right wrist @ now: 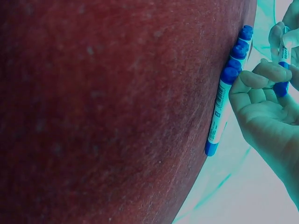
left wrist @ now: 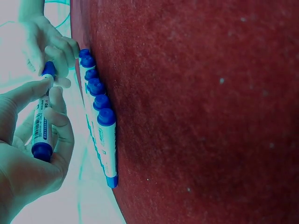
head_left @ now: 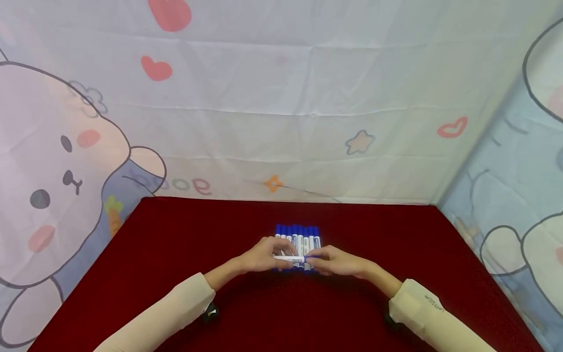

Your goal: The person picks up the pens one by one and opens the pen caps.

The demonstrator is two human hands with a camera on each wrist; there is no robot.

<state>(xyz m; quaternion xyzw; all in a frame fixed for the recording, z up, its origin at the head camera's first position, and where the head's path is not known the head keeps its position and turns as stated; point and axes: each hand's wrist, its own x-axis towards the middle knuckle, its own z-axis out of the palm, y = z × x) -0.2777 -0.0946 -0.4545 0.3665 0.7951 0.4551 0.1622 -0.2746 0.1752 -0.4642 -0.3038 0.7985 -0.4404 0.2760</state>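
Between both hands, a white marker [head_left: 288, 258] with blue ends is held crosswise above a row of similar markers [head_left: 305, 242]. My left hand [head_left: 263, 254] grips its white barrel, with the thumb along it in the left wrist view. From the other side, my right hand [head_left: 338, 260] pinches the blue cap [left wrist: 48, 68] between thumb and fingers. The cap meets the barrel; whether it is loose cannot be told. Several markers lie side by side with their blue ends lined up, partly hidden behind both hands.
A dark red cloth [head_left: 211, 225] covers the table. Behind it hangs a pale printed curtain [head_left: 264, 73] with hearts and cartoon animals, and another printed curtain [head_left: 506, 181] hangs along the right side.
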